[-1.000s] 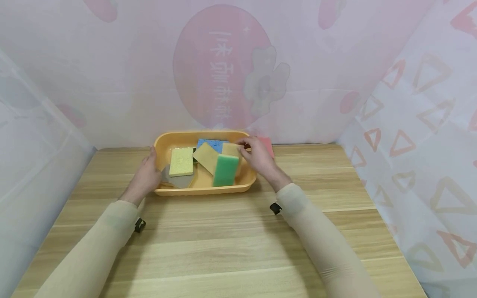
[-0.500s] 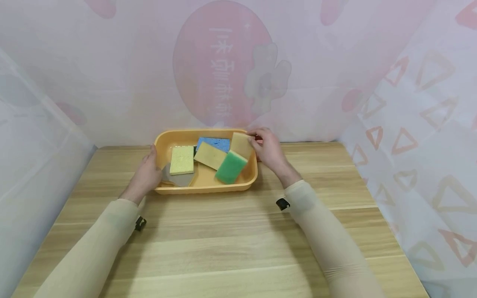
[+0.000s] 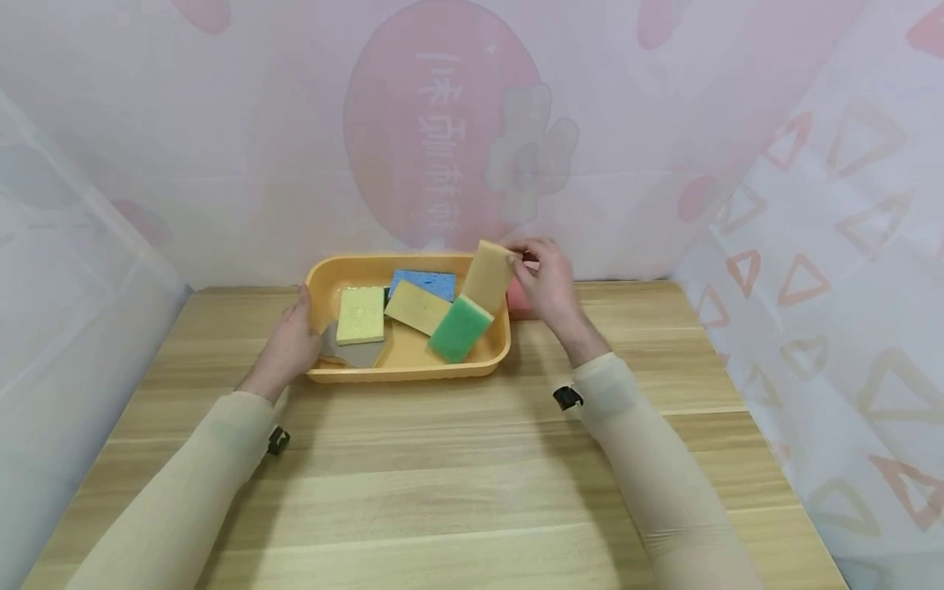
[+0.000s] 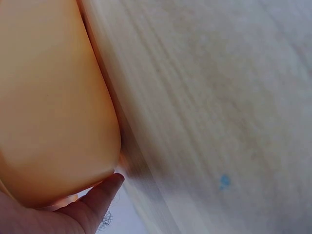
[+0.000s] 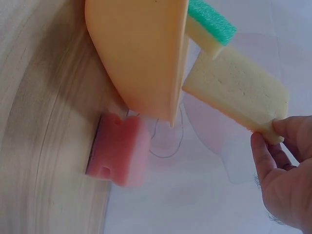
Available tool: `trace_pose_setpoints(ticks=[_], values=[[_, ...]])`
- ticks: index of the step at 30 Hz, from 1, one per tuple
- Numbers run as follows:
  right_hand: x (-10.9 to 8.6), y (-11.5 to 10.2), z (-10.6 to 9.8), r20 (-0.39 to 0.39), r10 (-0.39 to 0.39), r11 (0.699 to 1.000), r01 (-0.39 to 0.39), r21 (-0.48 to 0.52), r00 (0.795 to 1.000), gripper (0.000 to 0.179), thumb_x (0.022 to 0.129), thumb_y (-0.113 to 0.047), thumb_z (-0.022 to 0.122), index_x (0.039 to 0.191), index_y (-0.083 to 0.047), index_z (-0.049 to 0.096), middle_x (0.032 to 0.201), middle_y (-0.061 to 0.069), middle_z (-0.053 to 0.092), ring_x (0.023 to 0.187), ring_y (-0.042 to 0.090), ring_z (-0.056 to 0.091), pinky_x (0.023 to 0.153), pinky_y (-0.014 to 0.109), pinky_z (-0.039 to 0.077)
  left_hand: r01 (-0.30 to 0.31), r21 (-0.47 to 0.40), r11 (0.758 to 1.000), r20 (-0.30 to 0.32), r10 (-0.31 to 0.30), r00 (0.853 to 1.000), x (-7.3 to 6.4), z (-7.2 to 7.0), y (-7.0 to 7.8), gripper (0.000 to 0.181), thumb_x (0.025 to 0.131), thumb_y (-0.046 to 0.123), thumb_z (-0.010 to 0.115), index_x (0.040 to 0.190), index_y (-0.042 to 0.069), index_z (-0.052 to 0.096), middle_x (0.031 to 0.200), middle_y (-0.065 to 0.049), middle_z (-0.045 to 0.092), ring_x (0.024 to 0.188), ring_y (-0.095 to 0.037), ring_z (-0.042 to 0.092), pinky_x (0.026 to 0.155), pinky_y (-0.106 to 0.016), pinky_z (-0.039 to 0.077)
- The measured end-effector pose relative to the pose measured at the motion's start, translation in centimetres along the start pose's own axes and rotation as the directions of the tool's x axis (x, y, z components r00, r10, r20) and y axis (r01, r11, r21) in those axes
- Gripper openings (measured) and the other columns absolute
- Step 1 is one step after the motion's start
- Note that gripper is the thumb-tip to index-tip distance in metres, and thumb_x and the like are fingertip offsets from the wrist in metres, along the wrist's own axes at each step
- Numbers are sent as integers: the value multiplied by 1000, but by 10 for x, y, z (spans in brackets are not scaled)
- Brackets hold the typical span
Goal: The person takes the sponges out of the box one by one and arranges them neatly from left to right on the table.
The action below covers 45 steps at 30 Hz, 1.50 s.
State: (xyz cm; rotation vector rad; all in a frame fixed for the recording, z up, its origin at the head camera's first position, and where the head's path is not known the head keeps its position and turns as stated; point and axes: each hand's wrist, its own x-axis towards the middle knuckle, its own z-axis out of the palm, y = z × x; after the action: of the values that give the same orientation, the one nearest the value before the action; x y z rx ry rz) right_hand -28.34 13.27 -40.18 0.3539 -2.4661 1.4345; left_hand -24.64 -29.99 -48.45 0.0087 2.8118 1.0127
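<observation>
1. Head: centre, the right hand (image 3: 549,285) pinches a tan sponge (image 3: 487,276) over the right end of a tray (image 3: 406,375).
2. Left wrist: lower left, the left hand (image 4: 68,219) touches the tray; finger curl can't be told.
3. Right wrist: fingers (image 5: 263,153) pinch one corner only, so it could slip or snag the green sponge (image 5: 213,22).

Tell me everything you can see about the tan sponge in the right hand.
The tan sponge is a thin, flat rectangular slab that looks like foam, with small pits in its face. The right hand pinches its upper end between thumb and fingers, holding it tilted at the right end of the orange tray. Whether its lower end touches the green-faced sponge is unclear.
</observation>
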Motion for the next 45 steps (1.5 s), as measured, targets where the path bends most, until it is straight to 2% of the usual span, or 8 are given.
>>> trace_pose_setpoints(ticks=[10, 28, 39, 45], values=[[4, 1, -17, -105, -6, 1000, 6, 2, 995, 25, 116, -4, 71, 137, 5, 81, 140, 26, 71, 133, 42, 76, 113, 48, 71, -1, 18, 1000, -9, 1, 1000, -1, -1, 2, 99, 109, -4, 41, 181, 4, -26, 189, -45, 7, 176, -66, 16, 145, -80, 18], [0, 19, -50, -160, 29, 999, -35, -31, 987, 26, 116, -5, 69, 138, 5, 81, 143, 25, 73, 134, 41, 75, 117, 49, 69, 11, 10, 1000, 1, -11, 1000, -7, -1, 9, 98, 110, -5, 41, 180, 4, -26, 189, -45, 10, 176, -65, 19, 145, -79, 20], [-2, 28, -68, -185, 45, 997, -57, -57, 982, 26, 116, -4, 68, 137, 5, 82, 143, 25, 74, 134, 40, 73, 118, 54, 68, 10, 5, 1000, 0, -10, 1000, -6, -1, 7, 98, 111, -4, 42, 180, 5, -26, 189, -44, 8, 177, -65, 17, 145, -79, 19], [-4, 35, -77, -205, 52, 995, -69, -77, 977, 26, 116, -4, 68, 136, 3, 83, 142, 23, 75, 133, 38, 74, 117, 49, 69, 13, 13, 1000, -1, -13, 1000, -5, 0, 4, 97, 112, -4, 42, 181, 4, -26, 189, -45, 9, 176, -65, 20, 144, -80, 21]])
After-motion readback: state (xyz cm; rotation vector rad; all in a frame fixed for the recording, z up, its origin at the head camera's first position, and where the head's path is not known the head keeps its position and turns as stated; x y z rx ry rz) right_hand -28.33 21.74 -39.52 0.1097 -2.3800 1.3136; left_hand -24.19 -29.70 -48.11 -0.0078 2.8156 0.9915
